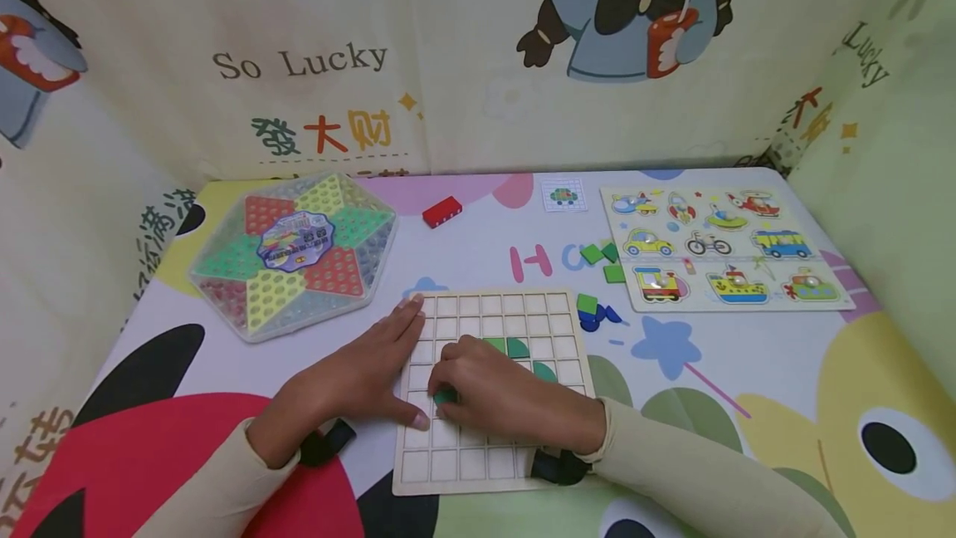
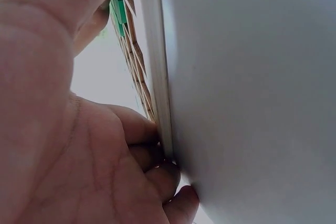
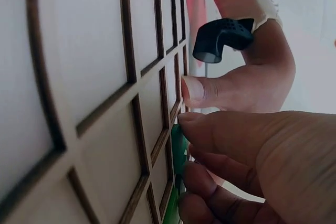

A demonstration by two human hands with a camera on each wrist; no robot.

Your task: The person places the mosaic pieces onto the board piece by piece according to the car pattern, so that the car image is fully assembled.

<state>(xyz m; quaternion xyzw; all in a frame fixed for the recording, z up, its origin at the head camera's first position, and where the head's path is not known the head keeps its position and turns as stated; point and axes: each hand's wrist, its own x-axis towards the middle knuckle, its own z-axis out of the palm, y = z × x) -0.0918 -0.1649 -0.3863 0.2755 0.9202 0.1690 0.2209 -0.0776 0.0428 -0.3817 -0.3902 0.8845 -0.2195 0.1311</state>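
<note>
A wooden grid board (image 1: 539,304) lies in front of me on the table. My left hand (image 1: 358,376) rests along its left edge, fingers extended and thumb on the board; the left wrist view shows fingertips against the board's side (image 2: 161,77). With curled fingers, my right hand (image 1: 515,401) pinches a dark green piece (image 1: 446,395) at a cell near the left side. In the right wrist view this green piece (image 3: 179,142) is partly hidden by the thumb and fingers. A light green square (image 1: 495,344) and dark green quarter-circles (image 1: 518,348) sit in other cells, some partly covered by the right hand.
Loose green squares (image 1: 614,273) and blue pieces (image 1: 590,324) lie right of the board. Behind are a red block (image 1: 442,212) and a small picture card (image 1: 563,196). A vehicle puzzle (image 1: 702,268) lies back right, a hexagonal star-patterned game box (image 1: 280,305) back left.
</note>
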